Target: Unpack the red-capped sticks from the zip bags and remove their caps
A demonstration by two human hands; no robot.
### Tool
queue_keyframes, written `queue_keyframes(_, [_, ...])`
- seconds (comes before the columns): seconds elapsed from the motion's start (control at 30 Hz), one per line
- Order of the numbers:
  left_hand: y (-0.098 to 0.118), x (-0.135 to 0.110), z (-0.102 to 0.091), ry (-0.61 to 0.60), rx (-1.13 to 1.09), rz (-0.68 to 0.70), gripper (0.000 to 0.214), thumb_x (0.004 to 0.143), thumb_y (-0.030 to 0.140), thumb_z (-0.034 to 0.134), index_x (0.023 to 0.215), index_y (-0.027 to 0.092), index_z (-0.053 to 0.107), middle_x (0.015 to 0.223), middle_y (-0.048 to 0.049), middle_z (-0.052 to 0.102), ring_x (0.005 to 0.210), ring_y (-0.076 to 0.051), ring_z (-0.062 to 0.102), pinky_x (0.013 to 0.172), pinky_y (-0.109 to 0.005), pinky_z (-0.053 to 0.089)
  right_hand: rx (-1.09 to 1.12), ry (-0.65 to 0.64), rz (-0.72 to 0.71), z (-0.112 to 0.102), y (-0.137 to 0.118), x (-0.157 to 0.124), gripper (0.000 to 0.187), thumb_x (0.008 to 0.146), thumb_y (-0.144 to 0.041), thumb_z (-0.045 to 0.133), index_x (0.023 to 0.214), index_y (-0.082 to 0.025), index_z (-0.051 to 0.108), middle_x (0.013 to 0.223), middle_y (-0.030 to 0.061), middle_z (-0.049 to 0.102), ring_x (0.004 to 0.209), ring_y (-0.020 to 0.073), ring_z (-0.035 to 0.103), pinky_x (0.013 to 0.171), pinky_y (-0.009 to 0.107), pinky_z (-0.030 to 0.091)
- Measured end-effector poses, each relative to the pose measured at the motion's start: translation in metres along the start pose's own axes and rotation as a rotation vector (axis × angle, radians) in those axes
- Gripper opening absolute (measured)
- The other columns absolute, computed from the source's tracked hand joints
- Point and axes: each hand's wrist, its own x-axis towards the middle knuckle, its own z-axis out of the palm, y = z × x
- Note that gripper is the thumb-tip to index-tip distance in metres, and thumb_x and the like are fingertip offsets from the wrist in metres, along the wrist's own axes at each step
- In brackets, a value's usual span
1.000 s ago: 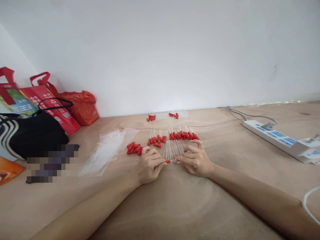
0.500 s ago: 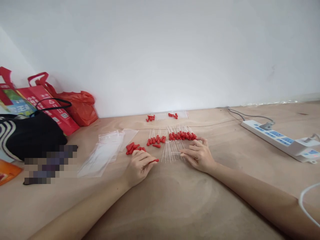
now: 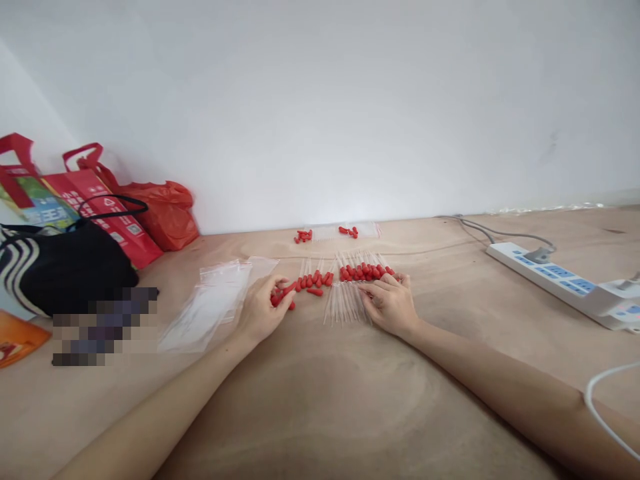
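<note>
My left hand (image 3: 261, 311) rests on a small pile of loose red rubber caps (image 3: 281, 297), fingers curled over them, one cap between thumb and fingers. My right hand (image 3: 389, 303) lies on a row of clear glass tubes (image 3: 345, 301), fingertips pinching at them just below a row of tubes fitted with red caps (image 3: 366, 271). Another short row of capped tubes (image 3: 314, 281) lies between the two hands. Both forearms stretch across the tan table (image 3: 320, 400).
Clear zip bags (image 3: 213, 300) lie left of my left hand. Two small bags with red caps (image 3: 330, 233) sit by the wall. Red bags (image 3: 107, 207) and a black bag (image 3: 65, 267) stand at far left. A white power strip (image 3: 565, 283) with cables is at right.
My left hand moved away from the right one, up and left onto the loose red caps. My right hand shifted up onto the clear tubes. The two no longer meet over one tube.
</note>
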Motion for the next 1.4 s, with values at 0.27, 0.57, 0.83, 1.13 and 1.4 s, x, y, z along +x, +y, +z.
queue_keyframes(0.27, [0.013,0.0,0.013,-0.117,0.233,0.111,0.019,0.071,0.04,0.057,0.075,0.021,0.058,0.076,-0.001,0.063,0.079,-0.021,0.053,0.069,-0.034,0.033,-0.032,-0.101,-0.079,-0.002,-0.002,0.002,0.02,0.079,-0.034,0.049,0.084,-0.022,0.065,0.067,0.0006,0.063,0.069,0.0135,0.046,0.075,0.034,0.021])
queue_keyframes(0.57, [0.006,0.049,0.012,-0.368,0.416,-0.293,0.028,0.068,0.046,0.051,0.067,0.023,0.066,0.091,-0.0087,0.06,0.098,-0.032,0.046,0.081,-0.044,0.033,-0.002,-0.194,-0.128,-0.004,-0.001,0.004,0.038,0.073,-0.054,0.05,0.085,-0.021,0.066,0.072,0.0025,0.06,0.072,0.015,0.045,0.074,0.035,0.022])
queue_keyframes(0.83, [-0.001,0.071,0.028,-0.555,0.412,-0.439,0.03,0.065,0.045,0.051,0.059,0.02,0.065,0.075,-0.0119,0.064,0.092,-0.033,0.053,0.078,-0.044,0.036,0.076,-0.148,-0.037,-0.004,0.001,0.004,0.022,0.08,-0.037,0.049,0.081,-0.023,0.066,0.071,0.0004,0.06,0.071,0.0129,0.046,0.073,0.033,0.023])
queue_keyframes(1.13, [0.006,0.073,0.007,-0.499,0.478,-0.397,0.028,0.073,0.036,0.046,0.059,0.017,0.061,0.073,-0.0117,0.063,0.085,-0.031,0.056,0.072,-0.041,0.039,0.09,0.007,0.057,-0.01,0.01,-0.001,0.02,0.08,-0.027,0.048,0.069,-0.021,0.064,0.062,-0.0008,0.057,0.066,0.0119,0.047,0.071,0.031,0.025])
queue_keyframes(1.4, [0.024,0.022,-0.001,-0.25,0.387,0.158,0.021,0.086,0.026,0.035,0.083,0.015,0.052,0.078,-0.0069,0.06,0.069,-0.02,0.056,0.06,-0.029,0.04,0.048,0.112,-0.011,-0.012,0.006,0.0,0.034,0.077,-0.037,0.051,0.105,-0.018,0.054,0.094,0.0084,0.056,0.087,0.0189,0.051,0.075,0.033,0.03])
